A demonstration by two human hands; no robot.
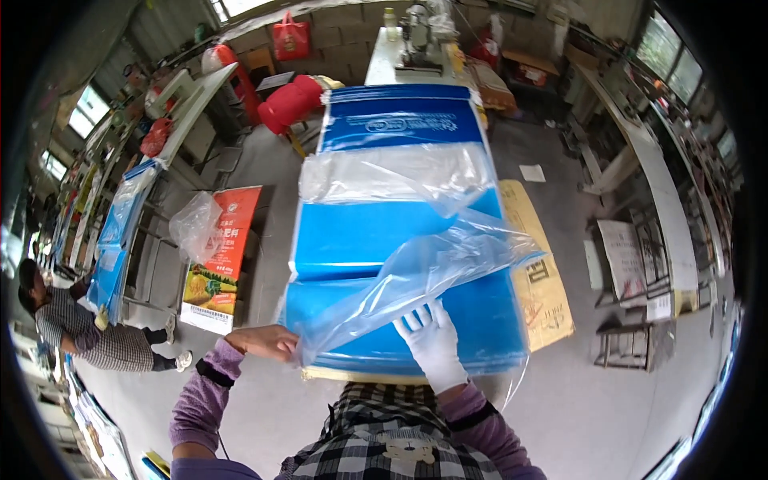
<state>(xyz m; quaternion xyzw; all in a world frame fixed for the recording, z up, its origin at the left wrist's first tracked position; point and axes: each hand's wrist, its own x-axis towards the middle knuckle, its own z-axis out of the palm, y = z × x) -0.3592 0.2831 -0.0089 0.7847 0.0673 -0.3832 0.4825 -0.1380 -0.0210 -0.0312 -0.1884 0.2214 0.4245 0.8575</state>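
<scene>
A stack of flat blue printed plastic sacks [364, 232] lies lengthwise before me. Across its near half stretches a loose sheet of clear plastic film [408, 268], slanting up to the right. My left hand [270, 342], bare, pinches the film's near-left corner at the edge of the stack. My right hand [432, 340], in a white glove, rests on the blue surface by the film's lower edge, its fingers spread and holding nothing visible. Farther up the stack lies folded clear plastic [392, 172], below the dark blue printed end of the sacks.
A sewing machine [418, 36] stands on a table beyond the stack. Brown cardboard [540, 272] juts out on the right; an orange printed sack [232, 240] hangs at the left. Near the left benches another person [104, 328] handles blue sacks. A wooden stool [626, 346] stands right.
</scene>
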